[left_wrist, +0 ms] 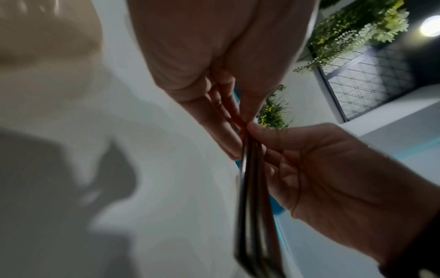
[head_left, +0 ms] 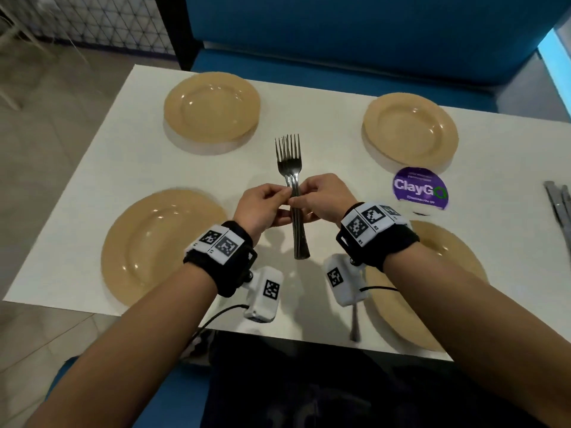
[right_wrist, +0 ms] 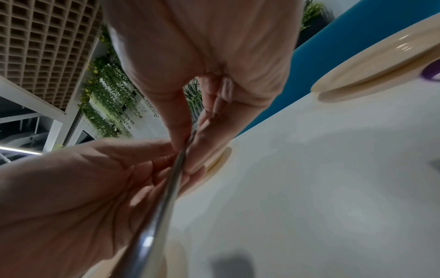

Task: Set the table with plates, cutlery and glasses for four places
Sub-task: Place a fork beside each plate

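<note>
Midway over the table [head_left: 92, 186], the left hand [head_left: 262, 208] and right hand [head_left: 327, 200] both pinched a bundle of forks [head_left: 292, 180], tines far, seemingly to peel one off; four plates [head_left: 211, 106] waited, one fork [head_left: 355, 322] already lying left of the near-right plate.

A round purple sticker [head_left: 420, 188] on the white table [head_left: 324, 156] reads "ClayGo"; its smaller lines are illegible.

The head camera looks steeply down on the white table [head_left: 92, 186] from the near edge. Each wrist camera looks up along its palm, very close. All three views share the forks [head_left: 292, 193] between both hands.
</note>
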`<state>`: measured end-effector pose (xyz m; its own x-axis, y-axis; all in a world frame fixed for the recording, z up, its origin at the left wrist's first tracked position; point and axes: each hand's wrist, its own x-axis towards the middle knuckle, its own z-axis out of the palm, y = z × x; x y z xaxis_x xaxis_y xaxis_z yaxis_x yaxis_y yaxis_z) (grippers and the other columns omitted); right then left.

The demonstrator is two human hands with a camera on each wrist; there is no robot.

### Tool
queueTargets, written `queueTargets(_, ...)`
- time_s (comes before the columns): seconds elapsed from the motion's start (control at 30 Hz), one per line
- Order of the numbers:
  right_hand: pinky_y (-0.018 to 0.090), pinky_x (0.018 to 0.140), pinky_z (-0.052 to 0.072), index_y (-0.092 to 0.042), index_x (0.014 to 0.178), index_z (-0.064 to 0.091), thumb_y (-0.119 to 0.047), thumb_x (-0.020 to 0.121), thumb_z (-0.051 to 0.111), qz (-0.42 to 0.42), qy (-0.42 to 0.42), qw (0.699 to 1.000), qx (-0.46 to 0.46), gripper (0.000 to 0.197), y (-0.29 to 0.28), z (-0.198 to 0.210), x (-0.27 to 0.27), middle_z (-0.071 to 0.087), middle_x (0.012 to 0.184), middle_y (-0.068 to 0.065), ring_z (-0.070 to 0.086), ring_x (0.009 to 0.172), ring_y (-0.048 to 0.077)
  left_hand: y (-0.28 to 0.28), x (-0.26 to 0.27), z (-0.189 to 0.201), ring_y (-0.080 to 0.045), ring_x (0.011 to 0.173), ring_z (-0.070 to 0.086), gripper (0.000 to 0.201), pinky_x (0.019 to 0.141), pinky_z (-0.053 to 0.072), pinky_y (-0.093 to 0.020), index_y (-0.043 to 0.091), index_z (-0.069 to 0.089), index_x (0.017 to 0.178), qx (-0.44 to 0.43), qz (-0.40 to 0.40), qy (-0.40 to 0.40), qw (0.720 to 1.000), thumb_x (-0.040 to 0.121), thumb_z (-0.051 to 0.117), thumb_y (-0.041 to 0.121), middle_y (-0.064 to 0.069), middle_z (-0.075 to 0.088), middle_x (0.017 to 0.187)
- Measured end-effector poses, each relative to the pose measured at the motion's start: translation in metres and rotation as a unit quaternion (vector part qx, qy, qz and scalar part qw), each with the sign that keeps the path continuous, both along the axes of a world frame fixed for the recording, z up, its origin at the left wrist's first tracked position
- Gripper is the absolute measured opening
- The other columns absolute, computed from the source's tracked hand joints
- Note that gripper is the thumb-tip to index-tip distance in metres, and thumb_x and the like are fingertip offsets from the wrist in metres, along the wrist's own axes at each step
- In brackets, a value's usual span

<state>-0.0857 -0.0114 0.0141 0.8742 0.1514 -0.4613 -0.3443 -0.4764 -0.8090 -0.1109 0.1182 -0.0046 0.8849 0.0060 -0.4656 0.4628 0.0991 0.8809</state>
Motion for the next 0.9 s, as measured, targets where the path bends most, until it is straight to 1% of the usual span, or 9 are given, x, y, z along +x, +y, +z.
queueTargets(0.13,0.03,0.06,0.056,-0.007,0.075,0.062,-0.002,0.081,0.068,-0.023,-0.002,1.0,0.02,0.009,0.073,-0.002,0.018,0.065,0.072,0.011,0.065,0.063,0.021,0.08,0.016,-0.001,-0.008,0.045,0.064,0.012,0.05,0.055,-0.019,0.006,0.057,0.088,0.054,-0.011,-0.001,0.998,0.097,0.052,0.013,-0.009,0.067,0.078)
queueTargets(0.2,0.03,0.061,0.057,-0.007,0.075,0.062,-0.001,0.082,0.066,-0.048,0.004,0.998,0.037,0.01,0.119,-0.003,0.023,0.064,0.071,0.011,0.064,0.063,0.021,0.133,0.022,-0.002,-0.006,0.042,0.06,0.013,0.049,0.055,-0.019,0.007,0.056,0.087,0.086,-0.033,0.005,0.996,0.097,0.051,0.013,-0.009,0.065,0.077)
queueTargets(0.33,0.027,0.062,0.058,-0.012,0.074,0.06,-0.003,0.083,0.065,-0.033,0.003,0.999,0.031,0.014,0.178,-0.007,0.023,0.066,0.074,0.008,0.066,0.066,0.018,0.209,0.016,0.002,-0.012,0.05,0.058,0.012,0.047,0.052,-0.019,0.01,0.059,0.087,0.153,-0.065,0.023,0.986,0.096,0.052,0.015,-0.008,0.065,0.074)
queueTargets(0.47,0.029,0.065,0.058,-0.015,0.072,0.059,-0.004,0.083,0.067,-0.029,0.011,0.999,0.014,0.018,0.219,-0.013,0.014,0.066,0.076,0.006,0.069,0.076,0.023,0.278,0.011,-0.002,-0.01,0.041,0.055,0.013,0.043,0.051,-0.018,0.009,0.059,0.081,0.175,-0.056,0.059,0.981,0.093,0.056,0.012,-0.01,0.066,0.072)
queueTargets(0.57,0.029,0.067,0.059,-0.017,0.071,0.059,-0.004,0.082,0.067,-0.016,0.001,1.0,-0.014,0.018,0.23,-0.016,0.012,0.066,0.075,0.004,0.07,0.08,0.024,0.31,0.007,-0.01,-0.008,0.039,0.055,0.009,0.043,0.051,-0.017,0.006,0.06,0.087,0.206,-0.07,0.074,0.973,0.092,0.057,0.013,-0.008,0.066,0.07)
queueTargets(0.63,0.03,0.068,0.059,-0.017,0.072,0.059,-0.004,0.082,0.067,-0.026,-0.003,0.999,-0.03,0.018,0.233,-0.015,0.014,0.066,0.075,0.004,0.07,0.081,0.024,0.324,0.003,-0.017,-0.013,0.048,0.057,0.005,0.047,0.053,-0.02,0.007,0.06,0.092,0.233,-0.08,0.083,0.966,0.091,0.06,0.012,-0.008,0.066,0.071)
queueTargets(0.77,0.03,0.069,0.059,-0.016,0.074,0.059,-0.005,0.083,0.067,-0.043,-0.001,0.999,-0.023,0.016,0.244,-0.015,0.019,0.069,0.083,0.009,0.07,0.083,0.026,0.34,-0.007,-0.035,-0.022,0.06,0.061,0.018,0.054,0.058,-0.026,0.007,0.059,0.102,0.246,-0.121,0.13,0.953,0.085,0.065,0.003,-0.011,0.066,0.076)
queueTargets(0.83,0.028,0.067,0.058,-0.016,0.074,0.059,-0.006,0.083,0.067,-0.035,0.002,0.999,-0.025,0.016,0.249,-0.015,0.019,0.069,0.082,0.008,0.07,0.081,0.024,0.341,-0.014,-0.043,-0.024,0.062,0.063,0.022,0.058,0.06,-0.03,0.005,0.059,0.102,0.251,-0.131,0.142,0.949,0.082,0.067,-0.001,-0.01,0.063,0.071)
queueTargets(0.9,0.027,0.065,0.057,-0.016,0.074,0.059,-0.006,0.083,0.067,-0.028,0.003,0.999,-0.026,0.016,0.252,-0.016,0.019,0.067,0.077,0.006,0.069,0.077,0.022,0.339,-0.019,-0.047,-0.023,0.06,0.064,0.022,0.061,0.061,-0.033,0.005,0.061,0.097,0.263,-0.135,0.138,0.945,0.079,0.071,-0.002,-0.006,0.06,0.064)
